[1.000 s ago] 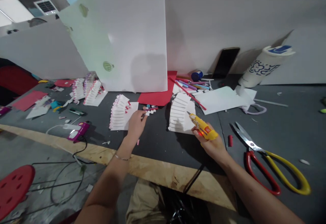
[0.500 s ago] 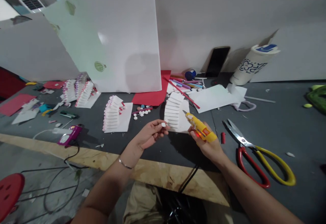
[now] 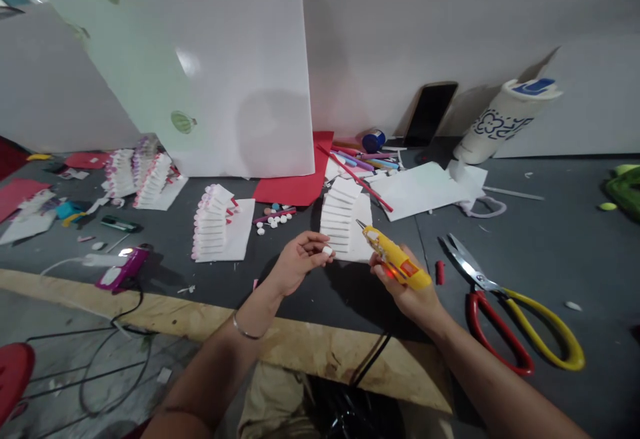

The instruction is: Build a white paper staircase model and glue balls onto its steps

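My left hand (image 3: 303,260) pinches a small white disc (image 3: 327,250) between its fingertips, close to the lower left edge of a white card (image 3: 361,242). A fan of folded white paper strips (image 3: 339,216) lies on that card. In my right hand (image 3: 413,289) is a yellow glue gun (image 3: 397,257) with a red glow on it. Its nozzle points up and left over the card, apart from the disc. To the left, a similar fan with pink round ends (image 3: 213,222) lies on another white card (image 3: 243,236).
Loose white discs (image 3: 273,220) lie beyond my left hand. Scissors (image 3: 483,282) with red and yellow handles lie at right, near a red cap (image 3: 440,272). A phone (image 3: 431,114) and white tumbler (image 3: 507,122) stand at the back. A purple power strip (image 3: 123,268) sits at left.
The left fingers have turned the white disc and brought it slightly right and down, nearer the card. My right hand still grips the glue gun, almost unmoved. The view has shifted a little.
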### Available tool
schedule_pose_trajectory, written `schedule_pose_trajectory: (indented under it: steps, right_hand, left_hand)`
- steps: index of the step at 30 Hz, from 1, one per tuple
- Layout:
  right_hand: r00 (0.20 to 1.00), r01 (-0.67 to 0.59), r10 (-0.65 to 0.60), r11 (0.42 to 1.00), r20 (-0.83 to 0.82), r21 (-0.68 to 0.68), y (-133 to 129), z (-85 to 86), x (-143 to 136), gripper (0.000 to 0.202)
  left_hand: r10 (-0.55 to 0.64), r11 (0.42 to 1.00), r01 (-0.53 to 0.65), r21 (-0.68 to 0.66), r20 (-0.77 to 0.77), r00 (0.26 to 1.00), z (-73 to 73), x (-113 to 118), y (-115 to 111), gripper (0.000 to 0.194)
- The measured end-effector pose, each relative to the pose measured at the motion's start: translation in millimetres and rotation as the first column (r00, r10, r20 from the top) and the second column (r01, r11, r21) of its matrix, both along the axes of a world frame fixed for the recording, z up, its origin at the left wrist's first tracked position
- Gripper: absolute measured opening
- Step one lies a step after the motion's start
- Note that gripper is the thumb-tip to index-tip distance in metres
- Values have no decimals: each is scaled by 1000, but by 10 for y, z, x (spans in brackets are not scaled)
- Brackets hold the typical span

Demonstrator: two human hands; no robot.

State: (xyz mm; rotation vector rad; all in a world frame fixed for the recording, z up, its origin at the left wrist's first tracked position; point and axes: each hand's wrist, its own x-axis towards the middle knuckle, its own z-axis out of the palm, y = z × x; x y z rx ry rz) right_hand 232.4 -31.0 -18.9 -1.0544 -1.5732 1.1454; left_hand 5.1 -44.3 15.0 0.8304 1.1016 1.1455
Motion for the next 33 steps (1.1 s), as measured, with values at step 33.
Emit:
schedule_pose_trajectory:
  steps: [33]
  right_hand:
    - [933, -333, 326, 943, 156, 20, -131, 131, 4, 18]
  left_hand:
    - [218, 943, -22, 333, -565, 796, -78, -54, -91, 20]
